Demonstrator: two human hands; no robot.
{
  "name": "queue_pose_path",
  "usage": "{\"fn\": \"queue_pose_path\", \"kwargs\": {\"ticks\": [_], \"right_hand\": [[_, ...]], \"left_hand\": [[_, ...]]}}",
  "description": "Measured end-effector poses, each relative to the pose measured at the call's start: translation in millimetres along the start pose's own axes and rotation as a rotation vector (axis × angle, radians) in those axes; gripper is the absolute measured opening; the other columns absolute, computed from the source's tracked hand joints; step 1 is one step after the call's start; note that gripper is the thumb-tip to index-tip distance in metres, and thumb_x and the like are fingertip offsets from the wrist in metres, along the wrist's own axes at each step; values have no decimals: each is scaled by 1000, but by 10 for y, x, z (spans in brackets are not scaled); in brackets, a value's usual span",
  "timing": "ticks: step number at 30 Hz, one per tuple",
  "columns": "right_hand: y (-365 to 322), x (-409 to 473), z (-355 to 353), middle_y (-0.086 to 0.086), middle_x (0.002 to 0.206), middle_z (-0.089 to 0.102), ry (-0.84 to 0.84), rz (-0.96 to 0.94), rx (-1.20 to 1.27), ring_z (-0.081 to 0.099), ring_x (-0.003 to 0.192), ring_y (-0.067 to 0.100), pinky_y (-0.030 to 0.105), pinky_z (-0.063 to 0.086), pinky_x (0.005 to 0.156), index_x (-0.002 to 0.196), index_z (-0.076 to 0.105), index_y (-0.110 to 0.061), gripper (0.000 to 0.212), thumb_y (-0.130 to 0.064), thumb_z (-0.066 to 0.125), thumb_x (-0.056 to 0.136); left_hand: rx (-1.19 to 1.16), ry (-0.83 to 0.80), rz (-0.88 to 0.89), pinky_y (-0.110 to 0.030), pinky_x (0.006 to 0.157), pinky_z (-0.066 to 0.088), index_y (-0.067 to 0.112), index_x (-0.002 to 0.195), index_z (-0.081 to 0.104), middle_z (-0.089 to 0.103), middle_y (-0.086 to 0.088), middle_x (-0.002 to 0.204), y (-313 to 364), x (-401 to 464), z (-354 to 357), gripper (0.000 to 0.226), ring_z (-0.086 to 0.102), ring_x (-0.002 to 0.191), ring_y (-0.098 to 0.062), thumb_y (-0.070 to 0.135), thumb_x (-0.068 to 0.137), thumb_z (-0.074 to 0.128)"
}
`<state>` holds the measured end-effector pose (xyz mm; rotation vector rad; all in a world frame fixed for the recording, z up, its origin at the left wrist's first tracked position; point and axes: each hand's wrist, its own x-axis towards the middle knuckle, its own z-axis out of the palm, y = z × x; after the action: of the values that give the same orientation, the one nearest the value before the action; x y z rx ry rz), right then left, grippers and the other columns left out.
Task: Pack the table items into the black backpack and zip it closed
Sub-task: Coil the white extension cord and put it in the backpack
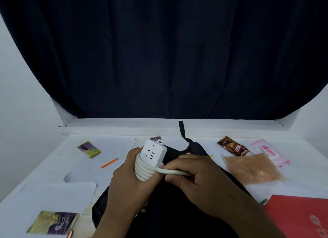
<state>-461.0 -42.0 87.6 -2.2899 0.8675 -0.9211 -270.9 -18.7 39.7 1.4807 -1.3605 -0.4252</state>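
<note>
The black backpack [179,211] lies flat in the middle of the white table [44,189], under my arms. Above it my left hand [129,182] grips a white power strip [153,153] with its thick white cord [142,170] coiled around the lower part. My right hand [193,175] pinches the free end of that cord, pulled taut to the right of the coil. Whether the backpack's zip is open is hidden by my hands.
On the left lie two yellow-purple cake packets [89,149] [53,222] and an orange pencil [110,163]. At the right are a brown snack packet [232,146], a clear bag of tan contents [252,168], a pink tissue pack [268,151] and a red folder [298,214].
</note>
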Motion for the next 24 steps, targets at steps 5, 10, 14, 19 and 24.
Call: {"fn": "queue_pose_path", "kwargs": {"ticks": [5,10,14,19,24], "right_hand": [[126,-60,-88,-7,78,66,-69,181,52,61,71,12,27,50,68,93,67,-33,10,-24,70,89],[347,-139,-117,2,81,65,-168,387,13,58,65,8,22,49,65,91,65,-30,5,-34,66,94],[372,-124,-187,-2,69,59,-9,367,138,56,55,10,22,46,55,90,63,-30,6,-28,63,95],[316,-39,-221,-15,63,59,292,257,89,51,53,0,10,37,51,85,65,-25,7,-28,70,90],[351,-6,-125,-10,68,69,346,302,155,62,58,10,27,50,55,78,71,-27,8,-27,77,84]], "left_hand": [[21,3,-22,-34,67,57,36,110,58,71,15,86,-6,22,-55,44,69,77,-8,54,76,78],[-31,9,-73,-33,69,59,38,107,61,73,11,84,-17,32,-101,37,70,76,-9,53,77,78],[-23,-109,-78,-37,73,59,40,104,62,73,6,81,-26,54,-153,32,70,74,-13,49,79,79],[-80,-400,6,-32,82,56,33,115,66,74,6,101,20,69,-182,49,70,93,-15,51,70,79],[-235,-623,84,-41,92,53,22,123,68,72,-7,114,145,77,-204,53,68,105,-25,36,73,80]]}}
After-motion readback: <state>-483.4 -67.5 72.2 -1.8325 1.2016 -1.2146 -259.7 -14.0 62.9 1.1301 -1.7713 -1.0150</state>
